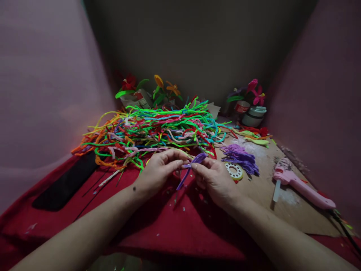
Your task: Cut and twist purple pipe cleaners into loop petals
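Observation:
A purple pipe cleaner [192, 165], bent into a loop with its ends hanging down, is pinched between both hands over the red cloth [175, 222]. My left hand [159, 168] grips it from the left with fingers closed. From the right, my right hand [214, 177] holds it with thumb and fingers pressed together. Just behind the hands lies a big tangled heap of coloured pipe cleaners [152, 131].
A pile of purple pieces [241, 157] and a white ring-shaped tape roll [234, 171] lie on brown cardboard [282, 203] at right, beside a pink glue gun [299, 184]. Finished pipe-cleaner flowers [166, 90] and a jar [254, 114] stand at the back. A black flat object [66, 184] lies at left.

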Motion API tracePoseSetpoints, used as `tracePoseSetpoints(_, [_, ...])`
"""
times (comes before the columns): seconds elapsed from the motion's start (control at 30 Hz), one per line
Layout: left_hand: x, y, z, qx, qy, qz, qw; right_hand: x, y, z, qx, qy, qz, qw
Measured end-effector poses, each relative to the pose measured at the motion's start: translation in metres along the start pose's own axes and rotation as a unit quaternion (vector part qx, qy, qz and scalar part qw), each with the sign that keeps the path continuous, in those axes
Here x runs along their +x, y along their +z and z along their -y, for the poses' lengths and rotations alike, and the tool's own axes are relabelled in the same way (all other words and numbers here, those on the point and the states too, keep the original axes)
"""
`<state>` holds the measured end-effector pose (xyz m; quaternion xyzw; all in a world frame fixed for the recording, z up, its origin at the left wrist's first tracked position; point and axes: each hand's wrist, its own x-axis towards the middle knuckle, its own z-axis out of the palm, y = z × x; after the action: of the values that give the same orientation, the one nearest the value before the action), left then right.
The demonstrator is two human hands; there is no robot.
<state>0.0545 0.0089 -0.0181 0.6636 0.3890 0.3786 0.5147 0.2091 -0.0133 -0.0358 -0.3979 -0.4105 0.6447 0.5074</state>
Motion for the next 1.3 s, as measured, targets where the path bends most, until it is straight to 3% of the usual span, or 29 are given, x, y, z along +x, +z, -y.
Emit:
tracePoseSetpoints(0.1, [0.003, -0.002, 0.000, -0.202, -0.175, 0.108, 0.958, -0.002, 0.002, 0.004, -0.037, -0.019, 0.024, 0.999])
tracePoseSetpoints(0.17, [0.003, -0.002, 0.003, -0.267, -0.222, 0.166, 0.923, -0.003, 0.003, 0.006, -0.061, -0.040, 0.037, 0.997])
tracePoseSetpoints(0.3, [0.004, -0.003, 0.006, -0.284, -0.221, 0.177, 0.916, -0.003, 0.002, 0.005, -0.112, -0.090, 0.024, 0.989])
tracePoseSetpoints(0.47, [0.002, 0.000, 0.004, -0.161, -0.210, 0.132, 0.955, -0.002, -0.001, 0.000, -0.205, -0.160, 0.002, 0.966])
tracePoseSetpoints(0.53, [-0.001, 0.004, 0.002, -0.029, -0.151, 0.095, 0.983, -0.001, -0.001, -0.002, -0.227, -0.170, -0.016, 0.959])
tracePoseSetpoints(0.6, [-0.005, 0.007, 0.002, 0.166, -0.012, 0.034, 0.985, -0.002, 0.001, -0.003, -0.215, -0.163, -0.033, 0.962])
tracePoseSetpoints(0.63, [-0.006, 0.009, 0.003, 0.273, 0.081, 0.002, 0.959, -0.002, 0.002, -0.003, -0.193, -0.146, -0.038, 0.970])
tracePoseSetpoints(0.67, [-0.008, 0.011, 0.003, 0.373, 0.173, -0.027, 0.911, -0.002, 0.003, -0.003, -0.154, -0.117, -0.038, 0.980])
tracePoseSetpoints(0.73, [-0.010, 0.012, 0.004, 0.523, 0.317, -0.057, 0.789, -0.002, 0.005, -0.003, -0.043, -0.032, -0.020, 0.998])
tracePoseSetpoints(0.77, [-0.010, 0.012, 0.005, 0.569, 0.358, -0.061, 0.738, -0.001, 0.005, -0.003, 0.018, 0.011, -0.005, 1.000])
tracePoseSetpoints(0.8, [-0.010, 0.011, 0.005, 0.594, 0.380, -0.063, 0.706, -0.001, 0.005, -0.002, 0.070, 0.043, 0.011, 0.997])
tracePoseSetpoints(0.83, [-0.010, 0.010, 0.005, 0.597, 0.392, -0.063, 0.697, 0.000, 0.005, -0.001, 0.109, 0.060, 0.025, 0.992])
tracePoseSetpoints(0.87, [-0.009, 0.009, 0.004, 0.577, 0.393, -0.066, 0.713, 0.001, 0.004, 0.000, 0.134, 0.066, 0.035, 0.988])
tracePoseSetpoints(0.9, [-0.008, 0.007, 0.003, 0.532, 0.379, -0.075, 0.753, 0.002, 0.002, 0.001, 0.149, 0.063, 0.043, 0.986])
tracePoseSetpoints(0.97, [-0.005, 0.002, -0.001, 0.375, 0.296, -0.095, 0.873, 0.004, -0.002, 0.003, 0.164, 0.050, 0.055, 0.984])
tracePoseSetpoints(1.03, [0.000, -0.004, -0.003, 0.167, 0.139, -0.084, 0.972, 0.006, -0.005, 0.005, 0.166, 0.044, 0.075, 0.982])
tracePoseSetpoints(1.07, [0.002, -0.006, -0.004, 0.065, 0.050, -0.061, 0.995, 0.005, -0.006, 0.006, 0.162, 0.041, 0.088, 0.982])
tracePoseSetpoints(1.1, [0.004, -0.008, -0.003, -0.027, -0.029, -0.028, 0.999, 0.005, -0.006, 0.006, 0.157, 0.035, 0.101, 0.982])
tracePoseSetpoints(1.17, [0.007, -0.010, 0.001, -0.164, -0.143, 0.049, 0.975, 0.004, -0.007, 0.007, 0.139, 0.014, 0.119, 0.983])
tracePoseSetpoints(1.3, [0.006, -0.005, 0.009, -0.278, -0.236, 0.218, 0.905, 0.000, -0.005, 0.007, 0.075, -0.020, 0.109, 0.991])
